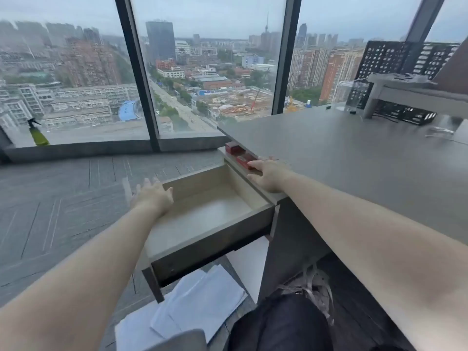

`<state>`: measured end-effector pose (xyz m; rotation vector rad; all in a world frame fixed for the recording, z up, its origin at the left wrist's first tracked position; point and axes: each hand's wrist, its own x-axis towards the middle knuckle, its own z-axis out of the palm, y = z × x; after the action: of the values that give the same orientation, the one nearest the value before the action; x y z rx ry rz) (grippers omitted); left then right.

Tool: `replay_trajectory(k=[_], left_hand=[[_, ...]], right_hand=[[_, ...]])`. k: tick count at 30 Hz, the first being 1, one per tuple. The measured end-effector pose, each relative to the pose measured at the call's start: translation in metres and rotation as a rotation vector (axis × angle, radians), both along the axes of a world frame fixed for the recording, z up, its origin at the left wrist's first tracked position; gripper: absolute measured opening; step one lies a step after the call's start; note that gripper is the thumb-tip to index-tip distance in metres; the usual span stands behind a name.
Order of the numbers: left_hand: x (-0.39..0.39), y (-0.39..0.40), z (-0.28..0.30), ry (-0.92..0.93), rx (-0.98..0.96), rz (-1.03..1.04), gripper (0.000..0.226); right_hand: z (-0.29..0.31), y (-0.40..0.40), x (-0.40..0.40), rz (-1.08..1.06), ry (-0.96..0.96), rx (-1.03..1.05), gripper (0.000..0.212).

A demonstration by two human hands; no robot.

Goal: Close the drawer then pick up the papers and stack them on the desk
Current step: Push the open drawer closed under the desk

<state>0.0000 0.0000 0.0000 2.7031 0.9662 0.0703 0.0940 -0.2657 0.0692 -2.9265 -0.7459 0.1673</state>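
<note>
The desk drawer (258, 219) stands pulled far out to the left of the grey desk (354, 160), and its beige inside holds nothing. My left hand (153, 196) rests against the drawer's outer front panel, fingers spread and blurred. My right hand (268, 174) lies flat on the desk's left edge, fingers apart, touching a red box (244, 160). Several white papers (200, 305) lie scattered on the floor under the drawer, near my knee.
A second red box (234, 148) sits in the gap at the desk's far corner. A black perforated rack (395, 79) and a grey stand (405, 89) occupy the desk's back right. A green spray bottle (38, 134) stands on the window sill. My dark trouser leg (283, 323) is below.
</note>
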Motion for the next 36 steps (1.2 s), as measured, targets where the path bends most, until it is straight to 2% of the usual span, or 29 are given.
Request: replay_trajectory(k=[2,4,6,9,16,22,26,33,36], left_hand=[[-0.013,0.003,-0.009,0.027,-0.026,0.173,0.071],[-0.015,0.014,-0.023,0.007,-0.156,0.304,0.074],[-0.01,0.027,-0.035,-0.053,-0.261,0.339,0.07],[-0.008,0.024,-0.025,-0.039,-0.302,0.348,0.061],[0.006,0.011,-0.02,-0.147,-0.362,0.262,0.051],[0.029,-0.008,-0.028,-0.316,-0.625,0.137,0.046],[0.049,-0.027,-0.034,-0.334,-0.832,0.031,0.049],[0.094,-0.049,-0.049,-0.364,-1.01,-0.071,0.052],[0.106,-0.068,-0.047,-0.356,-1.027,-0.109,0.05]], right_hand=[[0.0,-0.001,-0.001,-0.03,-0.027,-0.034,0.063],[0.001,-0.004,0.003,-0.066,-0.041,-0.028,0.069],[-0.002,-0.005,0.007,-0.075,-0.034,-0.027,0.07],[-0.006,-0.006,0.012,-0.089,-0.039,-0.07,0.071],[-0.011,-0.002,0.034,-0.052,-0.036,-0.124,0.069],[-0.007,-0.002,0.048,-0.009,0.018,-0.06,0.064],[-0.003,-0.003,0.054,0.012,0.058,-0.002,0.061],[-0.002,-0.002,0.069,0.033,0.089,0.031,0.057],[-0.003,0.0,0.079,0.039,0.097,0.035,0.056]])
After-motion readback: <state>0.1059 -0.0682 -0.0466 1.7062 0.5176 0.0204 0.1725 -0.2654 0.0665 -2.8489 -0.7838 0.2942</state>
